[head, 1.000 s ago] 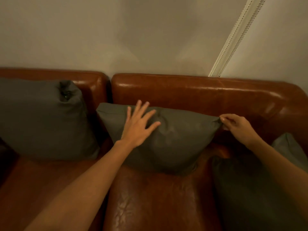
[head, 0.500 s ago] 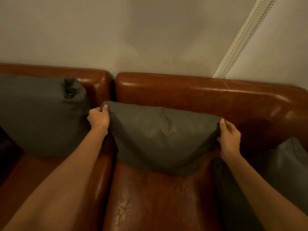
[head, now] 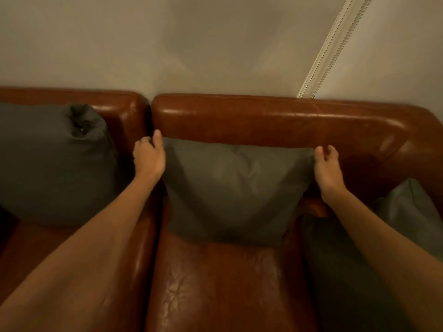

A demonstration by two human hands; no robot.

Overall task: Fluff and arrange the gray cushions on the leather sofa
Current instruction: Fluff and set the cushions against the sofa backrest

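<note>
Gripping the middle gray cushion (head: 235, 188) by its two upper corners, I have both hands up against the backrest of the brown leather sofa (head: 275, 121). My left hand (head: 149, 157) curls round the cushion's top left corner, thumb pointing up along the edge and fingers folded behind the fabric, right at the seam where the two backrest sections meet. My right hand (head: 328, 167) pinches the top right corner, thumb on the front face and fingers tucked behind. So both hands are clamped on that same cushion, one at each end of its top edge.

The cushion stands upright on the right-hand seat, its back against the backrest and its top edge just below the backrest's rolled top. Its lower edge rests on the creased leather seat (head: 215, 283).

A second gray cushion (head: 52, 168) leans on the left backrest section, just beside my left forearm; its upper right corner is bunched into a dark knot of fabric. A third gray cushion (head: 407, 216) lies at the far right, against the sofa's arm and partly under my right forearm.

Behind the sofa is a plain pale wall (head: 167, 44), with a white ribbed strip (head: 333, 41) running diagonally up it from behind the backrest.
</note>
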